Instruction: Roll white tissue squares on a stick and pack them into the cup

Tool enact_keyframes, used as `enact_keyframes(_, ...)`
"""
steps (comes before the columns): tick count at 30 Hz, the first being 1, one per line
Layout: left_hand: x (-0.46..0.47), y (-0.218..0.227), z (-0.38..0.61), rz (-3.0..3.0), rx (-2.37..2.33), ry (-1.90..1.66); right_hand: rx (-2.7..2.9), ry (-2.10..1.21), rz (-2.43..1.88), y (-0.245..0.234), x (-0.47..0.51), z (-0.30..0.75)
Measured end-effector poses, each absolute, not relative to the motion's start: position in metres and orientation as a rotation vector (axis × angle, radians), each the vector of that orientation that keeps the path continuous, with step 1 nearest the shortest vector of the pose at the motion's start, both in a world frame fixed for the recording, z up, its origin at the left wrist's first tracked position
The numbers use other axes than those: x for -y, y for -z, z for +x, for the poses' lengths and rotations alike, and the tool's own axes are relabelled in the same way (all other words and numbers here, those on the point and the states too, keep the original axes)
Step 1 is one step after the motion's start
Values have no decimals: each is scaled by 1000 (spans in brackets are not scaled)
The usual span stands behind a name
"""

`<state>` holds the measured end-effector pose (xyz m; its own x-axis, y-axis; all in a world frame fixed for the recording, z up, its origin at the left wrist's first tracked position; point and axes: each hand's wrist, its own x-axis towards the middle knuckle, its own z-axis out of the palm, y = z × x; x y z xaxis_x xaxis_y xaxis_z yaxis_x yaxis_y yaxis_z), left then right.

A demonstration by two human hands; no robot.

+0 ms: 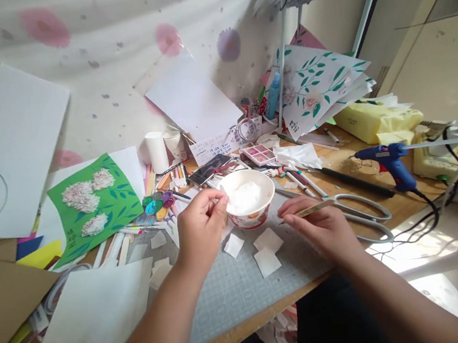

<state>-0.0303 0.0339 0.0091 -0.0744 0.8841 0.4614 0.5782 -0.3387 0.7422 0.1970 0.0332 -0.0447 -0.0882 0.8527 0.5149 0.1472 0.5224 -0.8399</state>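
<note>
My left hand (pixel 201 229) is closed in a pinch at the rim of a round paper bowl (pixel 252 213) filled with white tissue scraps; a small white scrap seems held between thumb and fingers. My right hand (pixel 324 226) rests on the grey cutting mat (pixel 245 288) to the right of the bowl, fingers closed on a thin stick-like tool (pixel 303 213) pointing left. Three small white paper squares (pixel 265 248) lie on the mat between my hands.
Large scissors (pixel 360 210) lie right of my right hand. A blue glue gun (pixel 390 163) with a black cord stands at the right. A green card with white paper flowers (pixel 95 204), pens, paper cups (pixel 158 150), a phone (pixel 209 169) and paper sheets crowd the desk.
</note>
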Motion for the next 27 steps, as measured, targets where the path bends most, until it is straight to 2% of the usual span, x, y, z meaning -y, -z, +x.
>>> enact_keyframes(5, -35, -1, -35, 2060, -1655, -1167, 1667, -872, -930, 59, -29, 190)
enact_keyframes(9, -16, 4, -41, 2258, -1631, -1310, 1685, -866, -920, 59, -27, 189)
enact_keyframes(12, 0, 1, -40, 2428, -1426, -1447, 1750, -765, -830, 54, -22, 192)
enact_keyframes(16, 8, -6, -29, 2670, -1040, -1185, 1996, -800, -566, 47, -12, 197)
enact_keyframes(21, 4, -5, -23, 2623, -1049, -1021, 2300, -722, -532, 44, -7, 195)
enact_keyframes(27, 2, -1, -27, 2379, -1118, -904, 2197, -747, -507, 53, -11, 190)
